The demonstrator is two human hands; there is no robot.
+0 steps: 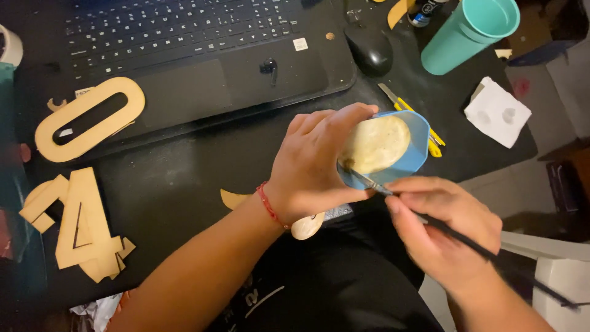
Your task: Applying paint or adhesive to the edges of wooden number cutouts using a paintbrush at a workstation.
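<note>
Blue plastic, the small angular cup (418,144) sits clamped in the grip of the left hand (313,169), tilted, just in front of the black laptop (184,55). Pale yellowish paste (376,144) fills it. The right hand (445,230) pinches a thin dark-handled brush (479,246), tip at the cup's lower rim. Left of the laptop's front edge lie tan cut-out wooden numerals (80,221) on the dark tabletop (178,184).

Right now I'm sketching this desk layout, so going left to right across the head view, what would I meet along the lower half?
Wooden number cutouts → left hand → blue bowl it holds tilted, pale paste inside → right hand with a thin brush → white paper at the desk's right edge.
</note>
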